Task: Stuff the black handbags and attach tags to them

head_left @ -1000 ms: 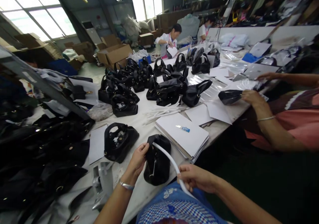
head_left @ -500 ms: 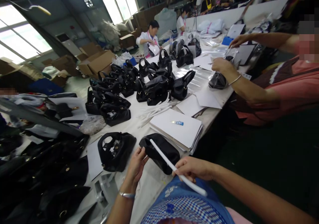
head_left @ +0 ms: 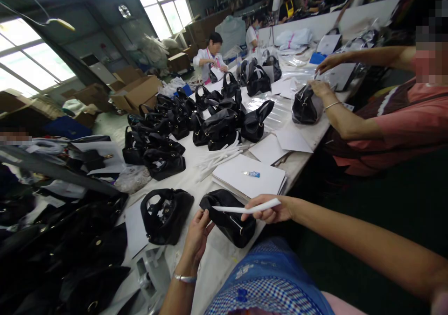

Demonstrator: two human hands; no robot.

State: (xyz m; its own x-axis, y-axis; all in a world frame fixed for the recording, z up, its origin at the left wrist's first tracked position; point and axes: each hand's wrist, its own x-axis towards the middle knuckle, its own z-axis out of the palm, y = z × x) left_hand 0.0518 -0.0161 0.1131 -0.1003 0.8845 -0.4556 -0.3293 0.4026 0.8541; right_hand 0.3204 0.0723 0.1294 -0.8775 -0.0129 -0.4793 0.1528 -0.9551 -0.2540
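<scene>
A small black handbag (head_left: 229, 219) lies on its side on the white table (head_left: 213, 259) just in front of me. My left hand (head_left: 198, 235) pinches the bag's near end, fingers closed on its edge. My right hand (head_left: 271, 211) is closed on a long white tube (head_left: 245, 208), held level above the bag with its tip pointing left. Another black handbag (head_left: 164, 214) stands upright just left of my left hand.
A stack of white cards (head_left: 250, 179) with a small blue item lies behind the bag, beside loose white tubes (head_left: 217, 156). Several black handbags (head_left: 196, 119) crowd the table's middle and left. A person in a pink top (head_left: 392, 114) handles a bag at the right edge.
My right hand has lifted and swung the white tube from a slant across my lap to level above the bag. The person at the right has stood their bag upright.
</scene>
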